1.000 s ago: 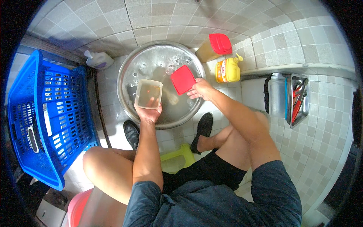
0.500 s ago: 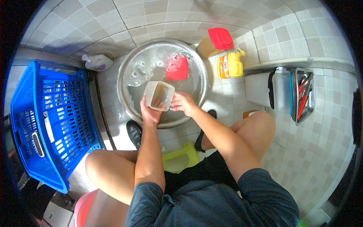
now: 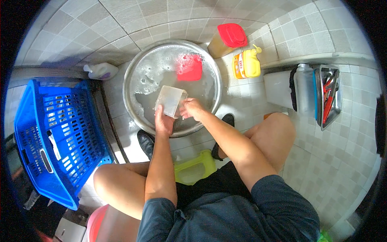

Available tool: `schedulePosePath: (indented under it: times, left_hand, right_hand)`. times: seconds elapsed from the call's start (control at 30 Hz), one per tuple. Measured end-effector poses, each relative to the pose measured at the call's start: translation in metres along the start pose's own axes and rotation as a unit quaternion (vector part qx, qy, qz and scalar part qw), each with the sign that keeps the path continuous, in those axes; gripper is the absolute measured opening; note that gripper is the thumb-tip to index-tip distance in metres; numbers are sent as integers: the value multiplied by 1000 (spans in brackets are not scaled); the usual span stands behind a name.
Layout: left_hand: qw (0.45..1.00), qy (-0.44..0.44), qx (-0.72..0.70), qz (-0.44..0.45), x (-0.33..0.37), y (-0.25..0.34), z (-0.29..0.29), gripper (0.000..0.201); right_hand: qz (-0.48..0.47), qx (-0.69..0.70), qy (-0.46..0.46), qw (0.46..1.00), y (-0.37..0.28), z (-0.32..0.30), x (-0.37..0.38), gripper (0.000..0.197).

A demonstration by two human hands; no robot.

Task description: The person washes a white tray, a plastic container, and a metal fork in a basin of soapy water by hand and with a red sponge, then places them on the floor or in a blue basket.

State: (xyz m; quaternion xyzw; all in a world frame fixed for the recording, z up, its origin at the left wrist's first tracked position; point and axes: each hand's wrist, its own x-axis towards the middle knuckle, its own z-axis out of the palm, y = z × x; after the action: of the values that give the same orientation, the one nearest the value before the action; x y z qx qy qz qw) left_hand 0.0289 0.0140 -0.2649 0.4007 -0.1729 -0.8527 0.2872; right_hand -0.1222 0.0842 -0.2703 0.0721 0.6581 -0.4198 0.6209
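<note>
A translucent, square-sided plastic container (image 3: 171,100) is tilted over the near part of a round metal basin (image 3: 127,103). My left hand (image 3: 164,122) grips it from below and the left, thumb lying along its side. At the container's right end, my right hand (image 3: 192,109) has its fingers curled round the rim. Part of those fingertips is hidden, and I cannot tell whether they hold anything small. Cloudy water with white suds fills the basin. Toward its far side a red plastic lid (image 3: 190,71) sits in the water, partly covered with foam.
Beyond the basin stand a red-lidded container (image 3: 221,43) and a yellow pump bottle (image 3: 247,64). A white bottle (image 3: 102,71) lies left. A blue crate (image 3: 76,133) fills the left side. Right are clear tubs (image 3: 305,90) and a metal tray (image 3: 335,105) with red-handled utensils.
The plastic container has turned in my hands, so its flat outer side now shows instead of its open inside. My right hand has shifted slightly with it.
</note>
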Motion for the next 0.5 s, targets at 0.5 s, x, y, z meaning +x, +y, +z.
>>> schedulePosePath:
  times: [0.5]
  left_hand:
    - [981,138,-89,-104,5,17,17,81]
  right_hand:
    - [-213,-453,284,818,-25,0,-4,41]
